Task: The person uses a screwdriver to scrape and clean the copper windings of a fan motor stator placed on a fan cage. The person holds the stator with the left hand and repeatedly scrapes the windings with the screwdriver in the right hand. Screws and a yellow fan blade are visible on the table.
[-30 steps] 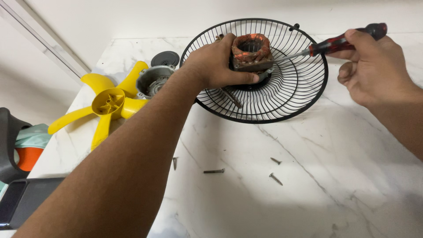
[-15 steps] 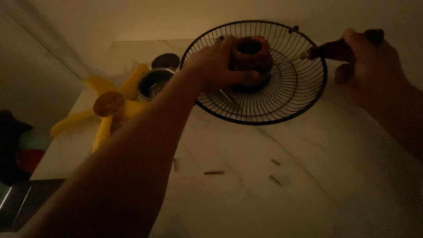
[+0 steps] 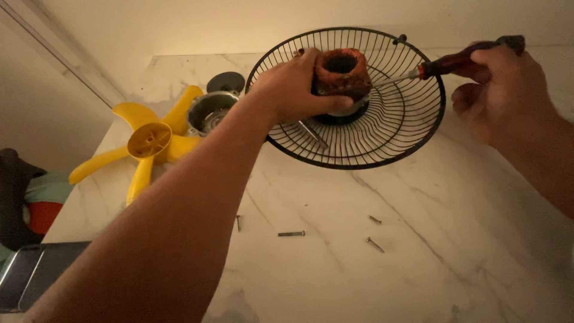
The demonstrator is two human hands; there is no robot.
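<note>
Head view, dim warm light. Left hand (image 3: pixel 296 90) closed around a reddish-brown wound motor core (image 3: pixel 342 73), thumb beneath and fingers over the top, core seated at the hub of a black wire fan guard (image 3: pixel 382 140) resting on a pale marble table (image 3: pixel 418 257). Right hand (image 3: pixel 499 90) wrapped shut on the dark red handle of a screwdriver (image 3: pixel 457 60), shaft angled down toward the core's side, just beside the left hand's fingertips. Core judged dense, heavy and rigid, with windings liable to damage; best taken by the outer body, as shown. Guard judged light, springy and prone to tipping under off-centre load. Left forearm stretched long across the frame from lower left, wrist slightly bent; right forearm entered from the right edge, wrist cocked upward. Outward of the left grip: yellow fan blade (image 3: pixel 146 143), metal motor housing cup (image 3: pixel 209 110), dark round cap (image 3: pixel 225 81). Nearer the body than both grips: loose screws (image 3: pixel 291 233) scattered on the marble. Phone (image 3: pixel 30 275) at lower left edge.
</note>
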